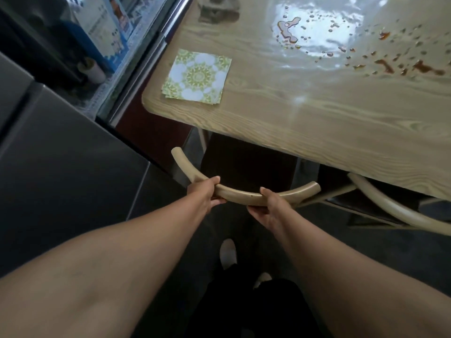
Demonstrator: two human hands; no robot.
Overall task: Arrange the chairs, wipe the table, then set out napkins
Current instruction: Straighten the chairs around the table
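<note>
A stack of patterned napkins [197,78] lies near the surface's [317,123] left corner. Left hand [206,193] and right hand [269,207] clench their fingers around the chair's [240,194] curved backrest, its seat tucked underneath. Brownish spills [288,32], possibly tea, dot the right.

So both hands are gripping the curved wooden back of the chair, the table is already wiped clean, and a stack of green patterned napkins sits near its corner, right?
Not quite. The head view shows the pale wood-grain table not clean: brown spilled liquid and droplets lie on its far side. The rest holds: the left hand and right hand grip the curved beige wooden chair back, and the green patterned napkins sit near the corner.
</note>
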